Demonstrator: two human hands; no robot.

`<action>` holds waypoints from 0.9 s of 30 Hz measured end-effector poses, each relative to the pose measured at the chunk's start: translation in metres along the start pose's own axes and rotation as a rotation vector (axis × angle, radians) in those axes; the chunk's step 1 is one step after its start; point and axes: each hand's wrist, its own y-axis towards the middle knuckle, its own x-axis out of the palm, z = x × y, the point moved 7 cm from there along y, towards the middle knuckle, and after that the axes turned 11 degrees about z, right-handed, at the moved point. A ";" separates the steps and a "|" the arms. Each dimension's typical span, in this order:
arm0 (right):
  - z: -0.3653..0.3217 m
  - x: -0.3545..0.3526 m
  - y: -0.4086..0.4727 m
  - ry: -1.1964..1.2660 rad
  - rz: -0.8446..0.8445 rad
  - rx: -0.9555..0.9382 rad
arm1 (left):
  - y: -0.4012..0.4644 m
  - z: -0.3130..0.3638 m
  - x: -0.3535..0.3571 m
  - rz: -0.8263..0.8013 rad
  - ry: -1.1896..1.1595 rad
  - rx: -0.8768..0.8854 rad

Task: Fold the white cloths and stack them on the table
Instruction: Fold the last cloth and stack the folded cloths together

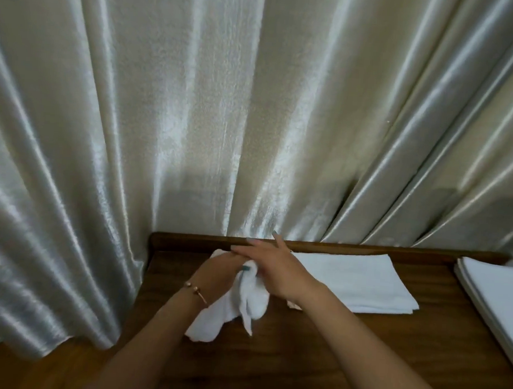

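A crumpled white cloth [237, 306] hangs from my left hand [216, 266], which grips its top near a small teal tag; the lower end rests on the wooden table [330, 347]. My right hand [275, 266] crosses over the left with fingers stretched flat, touching the top of the cloth. A folded white cloth [357, 280] lies flat on the table just right of my hands. A stack of folded white cloths [493, 302] sits at the table's right edge.
A shiny pale curtain [223, 118] hangs right behind the table and down its left side. The table has a raised back rim [187, 239]. A wooden floor [32, 370] shows at lower left. A bracelet is on my left wrist.
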 end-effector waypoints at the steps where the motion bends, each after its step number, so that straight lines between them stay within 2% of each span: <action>1: 0.002 -0.015 -0.002 0.030 0.037 0.033 | 0.001 0.012 -0.011 0.019 -0.027 0.008; 3: 0.009 -0.047 -0.005 0.085 0.138 0.163 | 0.011 0.026 -0.037 0.277 -0.157 0.041; 5: 0.016 -0.075 -0.006 0.200 0.219 0.293 | 0.014 0.027 -0.038 0.274 -0.333 -0.107; 7: 0.020 -0.092 -0.008 0.308 0.269 0.389 | 0.013 0.034 -0.030 0.265 -0.497 -0.170; 11: 0.029 -0.110 -0.019 0.424 0.364 0.536 | -0.010 0.068 -0.040 0.562 -0.409 -0.058; 13: 0.032 -0.117 -0.026 0.438 0.400 0.572 | -0.027 0.080 -0.035 0.625 -0.404 -0.059; 15: 0.032 -0.122 -0.031 0.451 0.425 0.578 | -0.035 0.090 -0.022 0.588 -0.361 -0.065; 18: 0.031 -0.128 -0.035 0.522 0.449 0.599 | -0.033 0.088 -0.002 0.459 -0.325 -0.216; 21: 0.034 -0.142 -0.045 0.661 0.489 0.647 | -0.030 0.075 -0.008 0.482 -0.322 -0.379; 23: 0.038 -0.152 -0.055 0.717 0.498 0.692 | -0.026 0.076 -0.014 0.475 -0.354 -0.380; 27: 0.050 -0.162 -0.073 0.767 0.504 0.758 | -0.017 0.089 -0.021 0.472 -0.290 -0.243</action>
